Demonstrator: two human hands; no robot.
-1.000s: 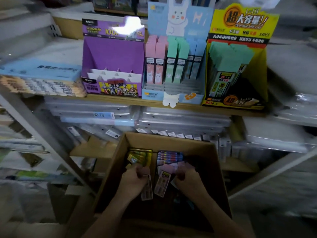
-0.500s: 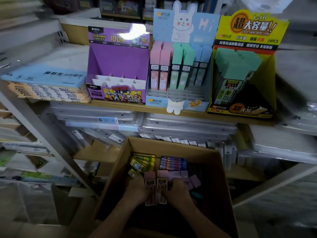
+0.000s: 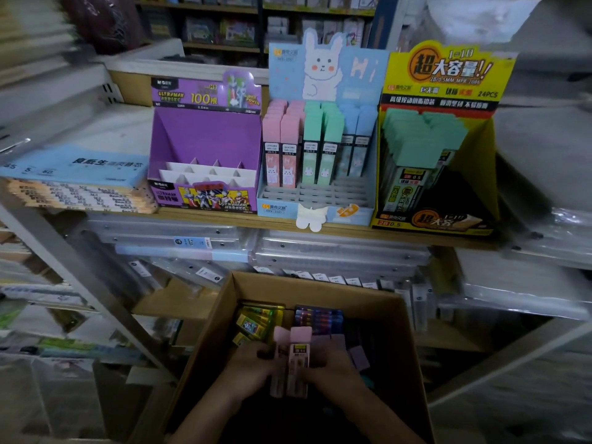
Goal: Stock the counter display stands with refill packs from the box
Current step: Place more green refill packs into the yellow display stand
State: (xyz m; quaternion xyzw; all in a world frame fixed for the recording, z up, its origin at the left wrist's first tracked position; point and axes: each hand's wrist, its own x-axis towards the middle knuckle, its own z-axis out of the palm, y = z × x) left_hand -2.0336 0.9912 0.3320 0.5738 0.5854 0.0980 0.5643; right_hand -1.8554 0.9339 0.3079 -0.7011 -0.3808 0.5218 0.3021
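Progress: early, by the look of it. Left hand (image 3: 250,370) and right hand (image 3: 333,370) are both curled round two pink refill packs (image 3: 293,363), pressed together upright just above the box (image 3: 314,285), not yet on a stand. Purple stand (image 3: 205,139) slots empty; bunny stand (image 3: 320,197) front rows bare; yellow stand (image 3: 448,75) looks part-full. More packs in box.

Looking into a dim shop. Facing a wooden shelf (image 3: 352,230), sitting above stacks of clear plastic folders (image 3: 339,254). Crossing the lower left, a white slanted frame bar (image 3: 80,270). Lying on the shelf at left, a pile of notebooks (image 3: 80,193). Showing further shelves (image 3: 224,30) of goods behind, too blurred for reading.
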